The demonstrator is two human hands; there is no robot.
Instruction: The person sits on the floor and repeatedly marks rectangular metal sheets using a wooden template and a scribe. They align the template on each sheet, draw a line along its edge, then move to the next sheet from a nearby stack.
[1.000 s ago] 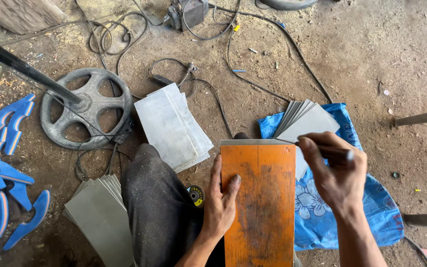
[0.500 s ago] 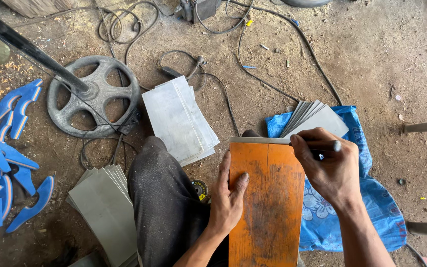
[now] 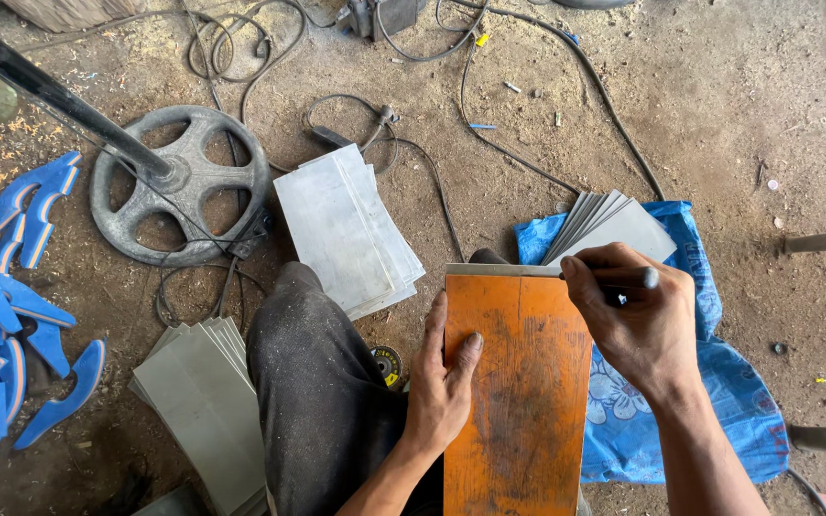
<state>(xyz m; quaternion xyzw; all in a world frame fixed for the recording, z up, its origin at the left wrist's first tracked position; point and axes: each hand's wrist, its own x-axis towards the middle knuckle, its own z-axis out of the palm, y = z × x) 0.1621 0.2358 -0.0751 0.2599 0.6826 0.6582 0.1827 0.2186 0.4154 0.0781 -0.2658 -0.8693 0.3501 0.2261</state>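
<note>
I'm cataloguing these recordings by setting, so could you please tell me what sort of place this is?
Probably an informal metalworking workshop with a dirt floor: stacks of cut grey metal sheets, black cables trailing across the ground, and an orange rusty board steadied by the left hand while the right hand marks along it.

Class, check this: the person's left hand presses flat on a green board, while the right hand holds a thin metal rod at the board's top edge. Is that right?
Not quite. The head view shows the board is orange, not green. The rest stands: the left hand presses flat on it, and the right hand holds a thin metal rod at its top edge.
</note>
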